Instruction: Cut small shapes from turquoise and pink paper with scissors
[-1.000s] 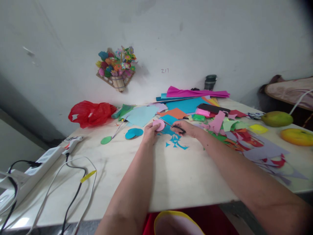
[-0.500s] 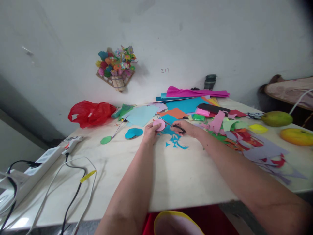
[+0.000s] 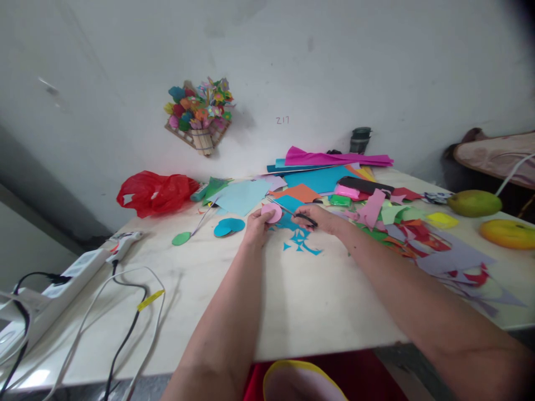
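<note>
A round pink paper piece [image 3: 272,213] is pinched between the thumb and fingers of my left hand [image 3: 257,224]. My right hand [image 3: 314,216] is closed around the dark handles of the scissors [image 3: 306,219], whose blades point up and left toward the pink piece. Whether the blades touch it, I cannot tell. Small blue scraps [image 3: 298,239] lie on the table just below my hands. Blue paper circles [image 3: 228,226] rest left of my left hand, with a green circle [image 3: 181,239] farther left.
Coloured sheets [image 3: 317,179] and a dark phone [image 3: 364,185] lie behind my hands. Many paper scraps [image 3: 443,256] and two fruits [image 3: 474,203] are at the right. A red plastic bag [image 3: 156,193], a power strip [image 3: 71,278] and cables are at the left.
</note>
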Demonstrator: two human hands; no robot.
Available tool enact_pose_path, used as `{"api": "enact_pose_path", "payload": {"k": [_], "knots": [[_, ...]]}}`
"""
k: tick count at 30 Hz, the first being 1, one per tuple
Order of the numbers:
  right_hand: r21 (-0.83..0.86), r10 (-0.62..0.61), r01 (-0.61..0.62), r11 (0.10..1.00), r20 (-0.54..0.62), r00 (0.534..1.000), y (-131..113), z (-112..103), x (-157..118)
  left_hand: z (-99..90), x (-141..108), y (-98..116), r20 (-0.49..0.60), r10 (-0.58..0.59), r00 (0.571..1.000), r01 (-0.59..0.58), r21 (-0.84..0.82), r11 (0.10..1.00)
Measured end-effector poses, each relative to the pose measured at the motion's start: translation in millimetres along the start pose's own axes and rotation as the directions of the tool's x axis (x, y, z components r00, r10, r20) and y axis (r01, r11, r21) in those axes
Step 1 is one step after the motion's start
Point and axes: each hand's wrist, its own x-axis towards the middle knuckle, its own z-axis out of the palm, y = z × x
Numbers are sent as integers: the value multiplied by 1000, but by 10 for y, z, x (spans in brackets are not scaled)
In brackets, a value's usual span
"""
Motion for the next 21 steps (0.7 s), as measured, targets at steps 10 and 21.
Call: {"api": "enact_pose_path", "payload": {"k": [10, 21], "knots": [[8, 24, -23, 1000, -45, 999, -8, 37, -17, -3, 15, -5, -41, -3, 999, 3, -8, 1000], [-83, -42, 42, 996, -1, 999, -61, 62, -85, -8, 24, -16, -31, 7, 1000, -8, -34, 999]]}}
